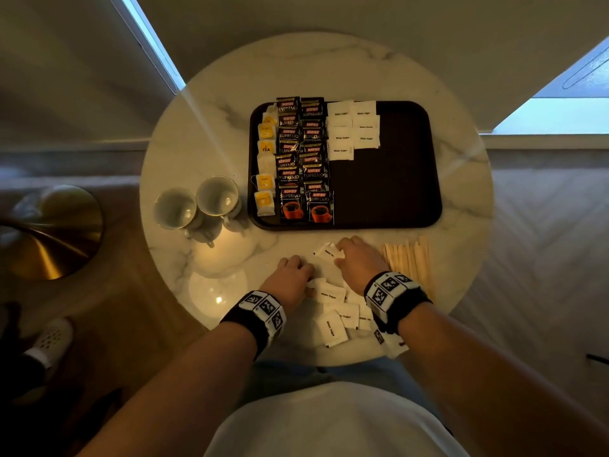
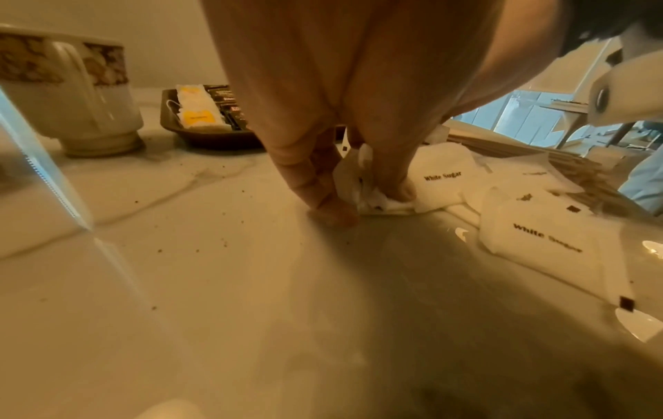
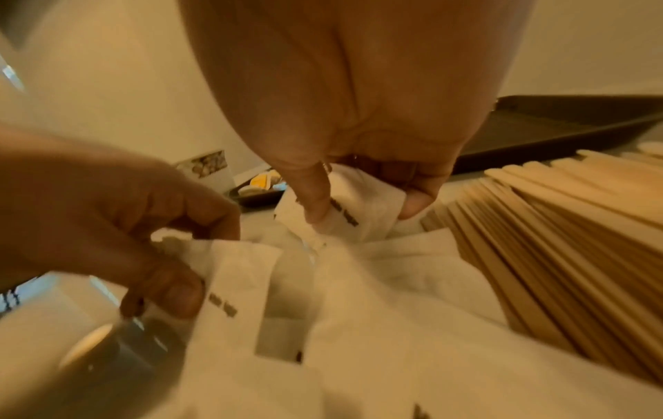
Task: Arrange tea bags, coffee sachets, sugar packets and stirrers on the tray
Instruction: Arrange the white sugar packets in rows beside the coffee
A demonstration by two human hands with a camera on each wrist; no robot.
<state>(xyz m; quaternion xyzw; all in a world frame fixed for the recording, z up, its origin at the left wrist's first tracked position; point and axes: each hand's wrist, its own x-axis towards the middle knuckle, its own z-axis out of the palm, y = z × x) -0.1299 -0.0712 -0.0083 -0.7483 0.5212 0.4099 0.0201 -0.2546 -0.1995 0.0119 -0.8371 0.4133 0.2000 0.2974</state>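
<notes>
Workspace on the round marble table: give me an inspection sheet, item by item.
Surface: round marble table, lit by a light streak.
Job's things: brown tray holds tea bags, Kopiko coffee sachets and white sugar packets in columns; loose sugar packets and wooden stirrers lie on the table, off the tray.
Clutter: two cups left of the tray; dark specks.
Grippers: left hand pinches a sugar packet; right hand pinches another.
Cables: nothing seen.
Surroundings: brass lamp base, window light.
</notes>
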